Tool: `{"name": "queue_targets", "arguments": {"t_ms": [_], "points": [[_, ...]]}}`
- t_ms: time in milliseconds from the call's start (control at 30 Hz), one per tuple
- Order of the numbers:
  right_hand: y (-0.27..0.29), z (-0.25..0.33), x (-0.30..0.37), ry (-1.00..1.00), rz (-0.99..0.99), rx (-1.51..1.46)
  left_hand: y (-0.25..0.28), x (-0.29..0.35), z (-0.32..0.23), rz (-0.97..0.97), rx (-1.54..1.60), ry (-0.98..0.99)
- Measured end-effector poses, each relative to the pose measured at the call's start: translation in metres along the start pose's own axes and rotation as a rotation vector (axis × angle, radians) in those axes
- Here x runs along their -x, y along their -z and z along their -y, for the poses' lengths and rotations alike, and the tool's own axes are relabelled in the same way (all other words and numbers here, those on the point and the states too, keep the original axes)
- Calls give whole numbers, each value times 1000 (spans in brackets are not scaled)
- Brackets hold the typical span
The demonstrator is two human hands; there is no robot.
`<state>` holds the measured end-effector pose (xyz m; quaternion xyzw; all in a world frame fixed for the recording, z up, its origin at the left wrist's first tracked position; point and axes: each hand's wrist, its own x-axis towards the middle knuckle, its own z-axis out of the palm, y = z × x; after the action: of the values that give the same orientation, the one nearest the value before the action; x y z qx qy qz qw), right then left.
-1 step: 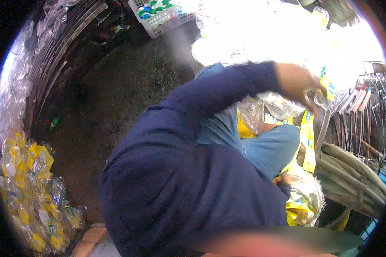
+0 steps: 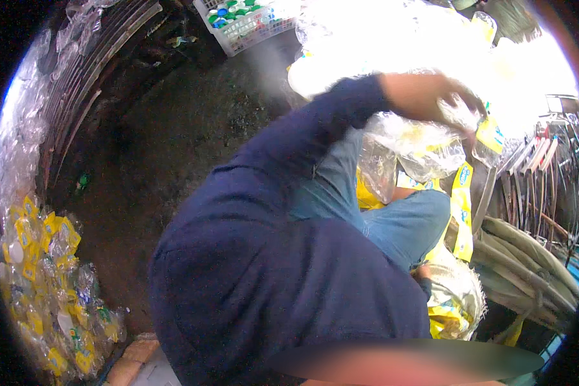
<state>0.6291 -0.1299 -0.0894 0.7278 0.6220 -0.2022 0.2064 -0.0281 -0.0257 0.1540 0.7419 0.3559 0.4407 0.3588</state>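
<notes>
My left arm, in a dark blue sleeve, reaches up and across to the right. My left hand is closed on a crushed clear plastic bottle with a yellow label, at the edge of a heap of clear bottles. Only a sliver of my right hand shows beside my blue-jeaned knee. It rests against another crumpled clear bottle with yellow wrap. Its fingers are hidden by my arm and body.
A white crate of coloured bottle caps stands at the top. Crushed bottles with yellow labels are piled along the left. Dark dirt ground lies between. Metal rods and thick grey hoses sit at the right.
</notes>
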Motion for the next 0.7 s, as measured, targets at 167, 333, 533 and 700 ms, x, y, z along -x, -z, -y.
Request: {"name": "queue_targets", "arguments": {"t_ms": [167, 333, 533, 700], "points": [[-34, 12, 9, -113, 94, -236, 165, 122, 196, -1020, 206, -2], [-21, 27, 12, -170, 129, -268, 186, 264, 414, -1442, 1079, 818], [3, 44, 10, -225, 139, -270, 113, 308, 537, -1256, 879, 1222], [4, 49, 9, -271, 157, -289, 84, 310, 539, -1094, 709, 1408]]}}
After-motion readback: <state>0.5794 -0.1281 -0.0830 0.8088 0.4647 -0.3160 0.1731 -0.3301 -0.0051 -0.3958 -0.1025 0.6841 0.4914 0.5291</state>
